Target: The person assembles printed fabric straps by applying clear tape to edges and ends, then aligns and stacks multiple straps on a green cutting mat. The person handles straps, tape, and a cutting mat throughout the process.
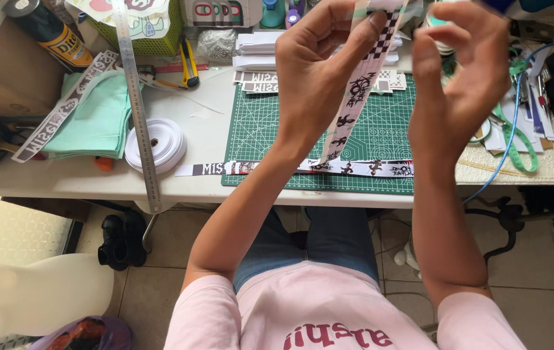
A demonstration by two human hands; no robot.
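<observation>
Two bare hands are raised above the green cutting mat [303, 123]: the left hand [319, 71] pinches a printed ribbon strip [355, 91] between thumb and fingers, while the right hand [461, 71] curls loosely beside it, its hold unclear. Another printed strip [355, 168] lies along the mat's near edge; farther left, a white tape roll [157, 144] and a steel ruler [136, 104] rest on the table [206, 123].

One head camera looks steeply down from close above, facing the bench [199, 123] front edge, lap and floor.
</observation>
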